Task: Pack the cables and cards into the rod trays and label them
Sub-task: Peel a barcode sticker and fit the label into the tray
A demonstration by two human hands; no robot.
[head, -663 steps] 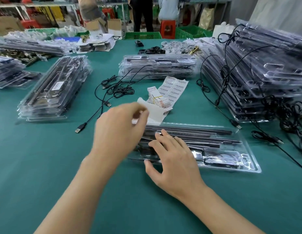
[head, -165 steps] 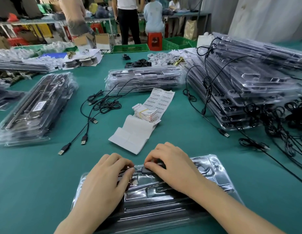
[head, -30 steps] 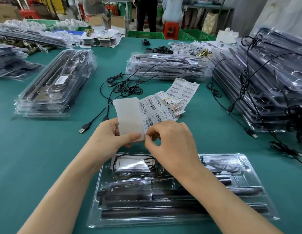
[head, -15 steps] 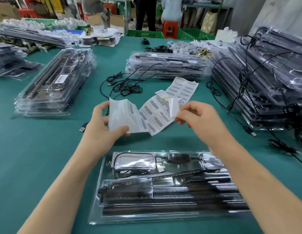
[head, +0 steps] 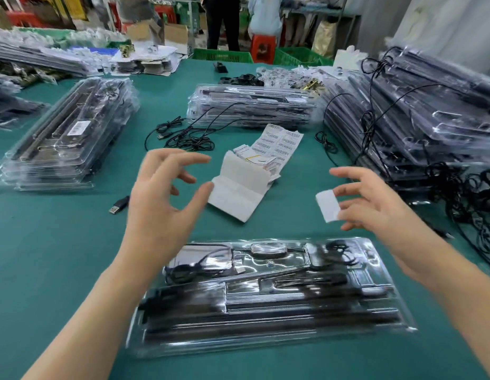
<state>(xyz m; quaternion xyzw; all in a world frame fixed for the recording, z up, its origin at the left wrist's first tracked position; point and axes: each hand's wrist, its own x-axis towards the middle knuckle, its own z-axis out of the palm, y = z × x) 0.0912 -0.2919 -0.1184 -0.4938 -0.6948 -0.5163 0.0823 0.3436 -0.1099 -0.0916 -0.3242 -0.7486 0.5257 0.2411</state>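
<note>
Pinching the label (head: 326, 206) by its edge, the right grip (head: 375, 212) (left grip (head: 159, 212) hung released) risked it curling onto itself.

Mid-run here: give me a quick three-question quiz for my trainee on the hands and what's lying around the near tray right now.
1. True or false: the right hand is empty.
2. Where does the loose USB plug lie? A) inside the near tray; B) on the table, left of the left hand; C) in the right hand.
3. Short answer: which hand holds nothing?

Key: 1) False. Its fingers pinch a white label. 2) B. 3) The left hand.
</note>
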